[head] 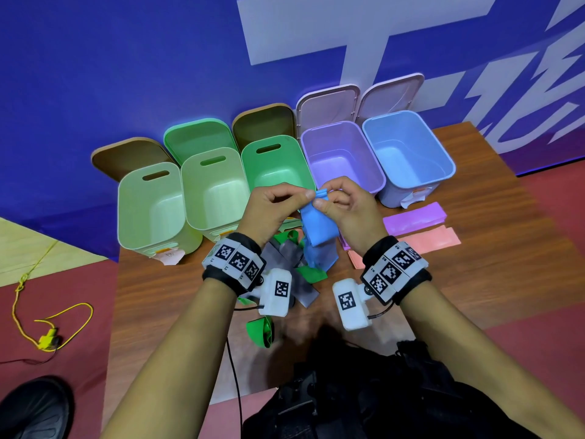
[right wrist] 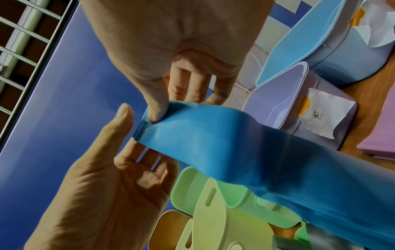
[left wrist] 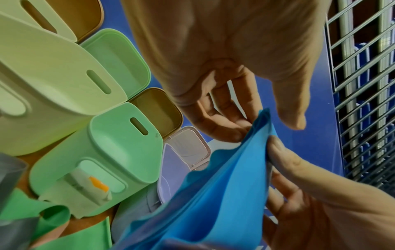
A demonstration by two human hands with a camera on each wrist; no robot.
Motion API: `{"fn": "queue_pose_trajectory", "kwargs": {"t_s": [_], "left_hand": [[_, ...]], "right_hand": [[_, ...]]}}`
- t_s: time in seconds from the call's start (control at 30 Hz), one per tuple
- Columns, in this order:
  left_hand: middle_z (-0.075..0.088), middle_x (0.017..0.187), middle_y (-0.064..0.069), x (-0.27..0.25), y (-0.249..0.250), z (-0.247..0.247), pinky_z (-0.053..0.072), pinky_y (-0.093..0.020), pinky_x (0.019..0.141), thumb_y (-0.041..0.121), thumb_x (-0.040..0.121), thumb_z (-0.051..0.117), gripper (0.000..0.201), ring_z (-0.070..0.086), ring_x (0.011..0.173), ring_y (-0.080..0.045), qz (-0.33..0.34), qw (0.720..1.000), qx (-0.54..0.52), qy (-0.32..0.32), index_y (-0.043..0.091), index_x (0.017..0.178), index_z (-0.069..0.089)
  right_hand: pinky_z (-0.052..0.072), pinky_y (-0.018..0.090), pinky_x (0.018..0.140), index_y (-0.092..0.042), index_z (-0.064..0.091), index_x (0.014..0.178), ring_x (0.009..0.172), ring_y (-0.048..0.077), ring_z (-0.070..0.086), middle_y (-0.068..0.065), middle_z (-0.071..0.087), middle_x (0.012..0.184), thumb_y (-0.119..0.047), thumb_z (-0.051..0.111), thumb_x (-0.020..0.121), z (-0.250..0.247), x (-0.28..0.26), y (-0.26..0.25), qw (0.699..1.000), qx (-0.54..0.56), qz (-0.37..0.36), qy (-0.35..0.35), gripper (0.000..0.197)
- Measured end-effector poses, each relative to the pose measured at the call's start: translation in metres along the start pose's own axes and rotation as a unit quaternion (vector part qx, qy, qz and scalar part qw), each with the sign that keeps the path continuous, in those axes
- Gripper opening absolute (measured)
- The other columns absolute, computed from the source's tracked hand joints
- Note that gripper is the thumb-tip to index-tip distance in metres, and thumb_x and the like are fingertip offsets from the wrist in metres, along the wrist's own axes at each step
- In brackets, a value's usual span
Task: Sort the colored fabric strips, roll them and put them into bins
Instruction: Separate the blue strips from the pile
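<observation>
Both hands raised above the tabletop (head: 474,280), left hand (head: 272,207) and right hand (head: 348,204) pinching the top end of the blue strip (head: 319,229), hanging just near of the green bin (head: 275,166) and purple bin (head: 342,153).

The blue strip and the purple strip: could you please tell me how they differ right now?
The blue strip is lifted, its top end pinched by the left hand and right hand; the purple strip lies untouched on the table. The blue hangs curved; the purple lies flat. Neither is rolled yet.
</observation>
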State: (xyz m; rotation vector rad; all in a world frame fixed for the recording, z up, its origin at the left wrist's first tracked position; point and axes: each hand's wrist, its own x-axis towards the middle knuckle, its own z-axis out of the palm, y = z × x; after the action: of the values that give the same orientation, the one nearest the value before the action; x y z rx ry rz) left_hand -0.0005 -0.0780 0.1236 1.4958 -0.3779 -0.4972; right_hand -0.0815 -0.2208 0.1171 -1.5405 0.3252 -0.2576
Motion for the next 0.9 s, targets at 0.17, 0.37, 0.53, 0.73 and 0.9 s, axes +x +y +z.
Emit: {"fn": "queue_pose_trajectory", "kwargs": {"t_s": [0.17, 0.37, 0.53, 0.73, 0.9], "left_hand": [[0.069, 0.086, -0.013, 0.003, -0.005, -0.002, 0.053, -0.023, 0.073, -0.002, 0.084, 0.072, 0.019, 0.064, 0.077, -0.014, 0.024, 0.999, 0.034, -0.008, -0.001, 0.103, 0.072], [0.067, 0.091, -0.018, 0.005, -0.008, -0.001, 0.054, -0.022, 0.073, -0.001, 0.087, 0.069, 0.021, 0.065, 0.078, -0.013, 0.031, 0.999, 0.038, 0.0, -0.005, 0.108, 0.071], [0.07, 0.087, -0.014, 0.007, -0.007, -0.002, 0.055, -0.023, 0.077, -0.001, 0.088, 0.068, 0.018, 0.065, 0.079, -0.013, 0.038, 0.999, 0.03, -0.005, 0.001, 0.105, 0.072], [0.069, 0.073, 0.013, 0.01, -0.01, 0.0, 0.048, -0.012, 0.069, 0.0, 0.094, 0.058, 0.007, 0.06, 0.07, 0.004, 0.032, 0.999, 0.001, -0.017, 0.003, 0.099, 0.061], [0.076, 0.092, 0.009, -0.003, -0.031, 0.005, 0.053, -0.018, 0.078, -0.005, 0.09, 0.062, 0.028, 0.069, 0.086, -0.004, -0.046, 0.994, -0.005, -0.098, 0.007, 0.114, 0.063]], "right_hand": [[0.047, 0.031, 0.072, -0.022, 0.06, 0.09, 0.072, 0.018, 0.057, 0.024, 0.065, 0.074, -0.02, 0.074, 0.087, -0.003, 0.002, 0.004, 0.999, -0.04, -0.019, 0.009, 0.015], [0.045, 0.023, 0.071, -0.031, 0.065, 0.085, 0.07, 0.012, 0.054, 0.0, 0.061, 0.074, -0.021, 0.079, 0.085, -0.007, 0.005, 0.007, 0.992, -0.105, -0.049, 0.043, 0.018], [0.044, 0.013, 0.075, -0.025, 0.064, 0.086, 0.078, 0.013, 0.052, 0.002, 0.058, 0.093, -0.016, 0.08, 0.083, -0.009, 0.008, 0.003, 0.989, -0.135, -0.057, 0.025, 0.018], [0.043, 0.015, 0.069, -0.018, 0.056, 0.081, 0.067, 0.002, 0.05, -0.005, 0.055, 0.075, 0.0, 0.074, 0.085, -0.006, 0.005, -0.003, 0.996, -0.063, -0.062, -0.023, 0.025], [0.044, 0.019, 0.066, -0.021, 0.054, 0.082, 0.068, 0.002, 0.051, -0.011, 0.056, 0.073, -0.002, 0.072, 0.087, -0.008, 0.008, -0.007, 0.995, -0.054, -0.082, 0.0, 0.027]]}}
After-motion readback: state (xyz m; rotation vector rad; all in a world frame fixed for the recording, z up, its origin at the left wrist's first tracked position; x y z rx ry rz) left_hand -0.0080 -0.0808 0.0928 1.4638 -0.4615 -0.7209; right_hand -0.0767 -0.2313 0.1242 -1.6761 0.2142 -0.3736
